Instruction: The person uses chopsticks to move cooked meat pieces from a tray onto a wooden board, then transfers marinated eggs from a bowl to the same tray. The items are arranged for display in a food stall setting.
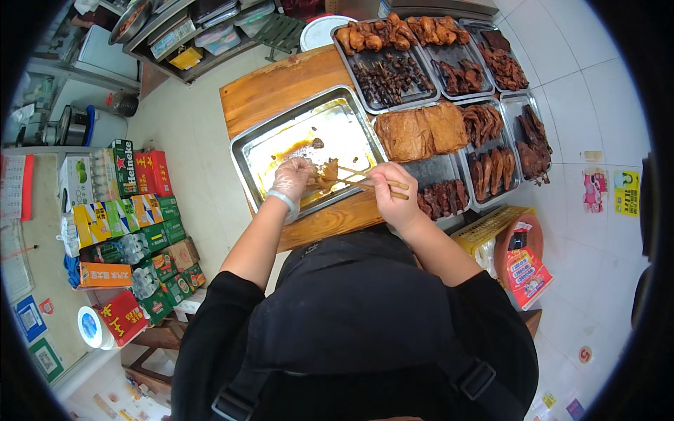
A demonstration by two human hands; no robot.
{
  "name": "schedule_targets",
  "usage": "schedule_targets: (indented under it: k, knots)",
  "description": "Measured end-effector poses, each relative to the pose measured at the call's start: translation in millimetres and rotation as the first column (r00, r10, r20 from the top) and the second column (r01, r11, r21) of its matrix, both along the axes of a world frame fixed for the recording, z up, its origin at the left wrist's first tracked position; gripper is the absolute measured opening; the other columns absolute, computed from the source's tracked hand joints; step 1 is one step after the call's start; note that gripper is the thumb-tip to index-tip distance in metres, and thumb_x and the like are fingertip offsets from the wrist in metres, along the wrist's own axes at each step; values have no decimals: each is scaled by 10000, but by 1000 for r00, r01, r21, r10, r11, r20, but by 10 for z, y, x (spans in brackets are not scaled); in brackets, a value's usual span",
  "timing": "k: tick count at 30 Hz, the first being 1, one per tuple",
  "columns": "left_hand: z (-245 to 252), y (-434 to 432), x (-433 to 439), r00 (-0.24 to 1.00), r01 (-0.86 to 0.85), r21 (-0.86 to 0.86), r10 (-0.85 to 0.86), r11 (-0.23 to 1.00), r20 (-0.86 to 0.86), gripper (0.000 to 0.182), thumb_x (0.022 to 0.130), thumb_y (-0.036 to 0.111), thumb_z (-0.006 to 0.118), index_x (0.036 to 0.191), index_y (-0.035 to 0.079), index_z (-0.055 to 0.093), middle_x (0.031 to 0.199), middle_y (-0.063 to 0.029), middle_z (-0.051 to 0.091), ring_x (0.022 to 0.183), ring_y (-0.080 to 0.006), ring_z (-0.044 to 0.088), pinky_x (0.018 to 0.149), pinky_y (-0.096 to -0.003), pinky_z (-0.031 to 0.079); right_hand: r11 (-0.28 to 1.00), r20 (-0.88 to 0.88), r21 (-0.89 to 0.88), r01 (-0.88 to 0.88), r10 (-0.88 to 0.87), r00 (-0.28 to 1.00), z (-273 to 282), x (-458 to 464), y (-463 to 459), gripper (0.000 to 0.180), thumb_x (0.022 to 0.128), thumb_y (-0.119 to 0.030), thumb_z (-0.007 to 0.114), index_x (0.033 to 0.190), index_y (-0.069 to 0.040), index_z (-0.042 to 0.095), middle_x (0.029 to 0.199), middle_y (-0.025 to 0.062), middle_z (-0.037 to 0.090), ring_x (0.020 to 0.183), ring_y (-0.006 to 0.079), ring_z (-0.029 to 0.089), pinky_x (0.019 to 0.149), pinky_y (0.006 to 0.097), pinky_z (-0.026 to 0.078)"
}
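Observation:
My left hand, in a clear plastic glove, has its fingers closed at a brown piece of braised food above the near side of a metal tray. My bare right hand grips a pair of wooden chopsticks, whose tips meet the same piece. Brown sauce and a few dark scraps lie on the shiny tray floor. The tray rests on a wooden table. What exactly the gloved fingertips pinch is partly hidden.
To the right stand several metal trays with chicken legs, skewers, flat tofu-like sheets and dark meat strips. A yellow plastic basket sits at the near right. Stacked drink cartons fill the left side, and a folding stool stands behind.

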State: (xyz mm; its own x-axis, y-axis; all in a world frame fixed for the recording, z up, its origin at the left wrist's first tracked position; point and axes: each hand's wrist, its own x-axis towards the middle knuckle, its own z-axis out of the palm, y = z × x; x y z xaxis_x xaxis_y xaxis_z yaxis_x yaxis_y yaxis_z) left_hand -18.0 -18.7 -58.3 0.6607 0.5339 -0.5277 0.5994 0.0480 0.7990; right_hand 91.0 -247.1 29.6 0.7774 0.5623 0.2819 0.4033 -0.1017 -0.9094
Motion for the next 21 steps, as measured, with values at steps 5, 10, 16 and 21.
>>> schedule_targets:
  k: [5, 10, 16, 21]
  knots:
    - [-71, 61, -22, 999, -5, 134, 11, 991, -39, 145, 913, 28, 647, 1035, 48, 724, 862, -91, 704, 825, -194, 672, 755, -332, 544, 995, -35, -34, -91, 90, 995, -55, -9, -54, 72, 950, -84, 665, 902, -30, 672, 812, 138, 645, 726, 313, 631, 665, 360, 503]
    - [-70, -33, -183, 884, 449, 383, -339, 807, -322, 315, 874, 7, 648, 1172, 67, 729, 1097, -168, 723, 1026, -300, 697, 930, -377, 534, 988, -152, -73, -138, 126, 980, -363, -112, -6, 72, 955, -112, 670, 935, -50, 700, 849, 147, 659, 770, 336, 653, 697, 378, 525]
    - [33, -185, -204, 838, 525, 412, -368, 744, -404, 360, 851, 43, 707, 1210, 75, 719, 1190, -204, 702, 1105, -349, 675, 974, -398, 524, 980, -163, -52, -194, 184, 969, -579, -67, 147, 108, 959, -144, 701, 929, -41, 715, 882, 115, 691, 766, 237, 680, 686, 350, 542]
    - [111, -171, -165, 921, 389, 287, -372, 875, -113, 402, 852, 175, 785, 1233, 79, 702, 1192, -204, 686, 1068, -318, 680, 941, -384, 536, 998, -496, -30, -61, 38, 868, -543, 190, 150, 205, 1049, -154, 573, 960, 16, 643, 841, 110, 689, 680, 186, 711, 589, 292, 559]
